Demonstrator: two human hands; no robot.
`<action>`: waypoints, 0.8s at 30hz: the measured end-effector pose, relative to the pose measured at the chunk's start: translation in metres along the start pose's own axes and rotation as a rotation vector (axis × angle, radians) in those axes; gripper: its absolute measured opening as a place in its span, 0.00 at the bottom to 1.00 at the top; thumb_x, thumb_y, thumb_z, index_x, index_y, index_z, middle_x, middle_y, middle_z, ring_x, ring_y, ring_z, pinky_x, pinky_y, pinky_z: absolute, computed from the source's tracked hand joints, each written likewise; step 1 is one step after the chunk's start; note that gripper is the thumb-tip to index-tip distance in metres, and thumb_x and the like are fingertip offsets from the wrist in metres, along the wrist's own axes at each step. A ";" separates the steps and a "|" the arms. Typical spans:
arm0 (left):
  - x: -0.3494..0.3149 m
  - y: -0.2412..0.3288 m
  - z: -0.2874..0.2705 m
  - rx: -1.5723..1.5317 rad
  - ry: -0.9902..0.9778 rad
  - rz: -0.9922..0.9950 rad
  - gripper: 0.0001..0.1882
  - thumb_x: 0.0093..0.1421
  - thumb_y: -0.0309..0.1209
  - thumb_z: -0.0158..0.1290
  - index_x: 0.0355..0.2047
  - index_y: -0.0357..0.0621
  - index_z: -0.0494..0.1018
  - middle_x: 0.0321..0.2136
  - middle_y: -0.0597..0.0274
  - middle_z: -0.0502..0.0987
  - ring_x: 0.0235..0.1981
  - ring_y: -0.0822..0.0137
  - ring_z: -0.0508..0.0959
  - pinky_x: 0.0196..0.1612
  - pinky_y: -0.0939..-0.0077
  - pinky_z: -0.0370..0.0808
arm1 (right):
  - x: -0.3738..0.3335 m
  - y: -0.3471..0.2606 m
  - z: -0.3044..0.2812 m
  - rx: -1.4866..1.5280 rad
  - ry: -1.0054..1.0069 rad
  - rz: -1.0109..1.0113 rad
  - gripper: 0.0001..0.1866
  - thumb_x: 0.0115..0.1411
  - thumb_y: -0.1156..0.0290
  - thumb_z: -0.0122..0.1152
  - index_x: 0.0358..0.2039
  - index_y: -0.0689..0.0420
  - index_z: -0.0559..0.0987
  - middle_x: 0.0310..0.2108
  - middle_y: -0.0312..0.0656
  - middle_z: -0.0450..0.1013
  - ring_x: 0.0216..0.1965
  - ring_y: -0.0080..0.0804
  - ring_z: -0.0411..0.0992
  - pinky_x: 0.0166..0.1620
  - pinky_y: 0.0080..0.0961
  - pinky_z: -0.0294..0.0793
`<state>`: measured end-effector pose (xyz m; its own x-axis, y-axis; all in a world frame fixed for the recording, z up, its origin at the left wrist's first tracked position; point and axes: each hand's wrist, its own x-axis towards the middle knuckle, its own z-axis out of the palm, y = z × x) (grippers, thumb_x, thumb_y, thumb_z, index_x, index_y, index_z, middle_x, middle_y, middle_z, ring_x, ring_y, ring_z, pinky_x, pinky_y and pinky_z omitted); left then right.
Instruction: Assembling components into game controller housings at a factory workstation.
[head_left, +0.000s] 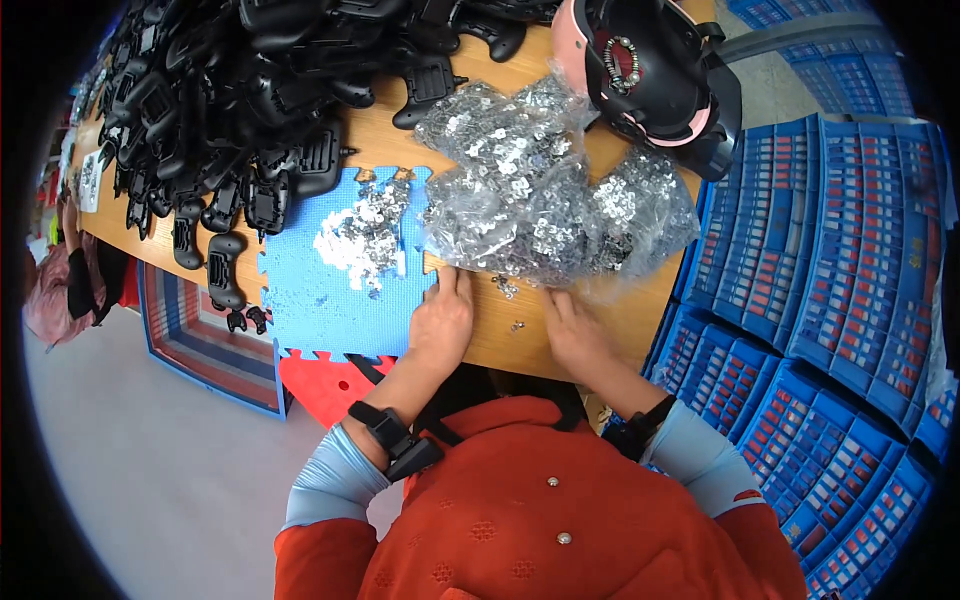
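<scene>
Large clear plastic bags (520, 185) packed with small silvery metal parts lie on the wooden table before me. My left hand (443, 318) rests at the blue foam mat's right edge, fingers stretched up to the lower edge of the bags. My right hand (580, 338) lies on the table to the right, fingers stretched out, their tips against the lower bag edge and partly hidden. Between the hands are a few loose metal parts (506, 287). A loose pile of similar bright parts (365, 235) lies on the blue foam mat (330, 320).
A big heap of black game controller shells (260, 90) covers the table's far left. Back right sits a pink and black helmet (655, 65) with a beaded bracelet (621, 65) in it. Blue compartment trays (780, 340) stand along the right. A red stool seat (325, 388) shows below the mat.
</scene>
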<state>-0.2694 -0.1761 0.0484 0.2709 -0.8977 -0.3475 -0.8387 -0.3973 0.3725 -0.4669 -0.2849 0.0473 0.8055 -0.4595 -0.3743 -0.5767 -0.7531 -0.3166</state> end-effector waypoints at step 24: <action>-0.013 0.029 0.024 -0.270 0.059 0.112 0.26 0.57 0.29 0.51 0.56 0.36 0.63 0.40 0.50 0.69 0.37 0.49 0.77 0.38 0.61 0.77 | 0.013 -0.021 -0.005 0.183 -0.102 -0.058 0.34 0.51 0.70 0.63 0.58 0.59 0.62 0.46 0.49 0.64 0.43 0.50 0.72 0.40 0.41 0.76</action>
<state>-0.3085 -0.1716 0.0434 0.2174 -0.9451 -0.2439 -0.7107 -0.3246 0.6241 -0.4437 -0.2774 0.0530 0.8256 -0.3609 -0.4338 -0.5522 -0.6748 -0.4896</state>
